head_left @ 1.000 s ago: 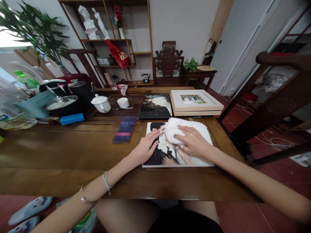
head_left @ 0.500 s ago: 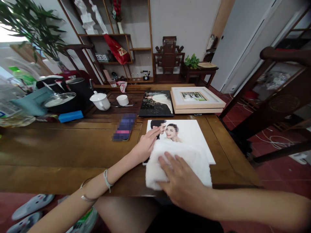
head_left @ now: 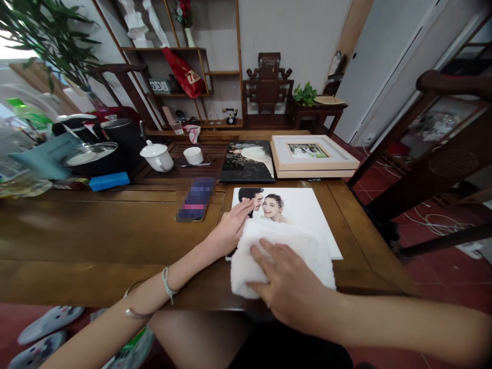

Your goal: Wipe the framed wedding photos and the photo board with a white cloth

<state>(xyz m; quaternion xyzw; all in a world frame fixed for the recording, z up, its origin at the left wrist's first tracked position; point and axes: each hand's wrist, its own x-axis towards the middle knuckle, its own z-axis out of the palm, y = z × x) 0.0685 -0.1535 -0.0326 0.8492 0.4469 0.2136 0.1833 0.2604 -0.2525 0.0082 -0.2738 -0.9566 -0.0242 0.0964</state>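
A glossy photo panel (head_left: 303, 207) of two people lies on the wooden table in front of me. My left hand (head_left: 231, 225) rests flat along its left edge, fingers stretched out over the picture. Over the lower part of the panel lies a folded, fluffy white towel (head_left: 243, 269), which hides that area and hangs past its near edge. My right hand (head_left: 282, 274) presses on the towel from above, fingers bent into the cloth and thumb at its near side.
A dark photo panel (head_left: 248, 163) and a light wooden picture frame (head_left: 315, 159) lie behind. Left of my work are a phone (head_left: 196, 200), a white lidded cup (head_left: 157, 156), a small white bowl (head_left: 193, 155), a blue block (head_left: 109, 181) and a black pot (head_left: 92, 158). A chair (head_left: 434, 154) stands at right.
The view has shifted slightly. My right hand stays on the towel with its fingers a little more bent; my left hand keeps its place on the panel.
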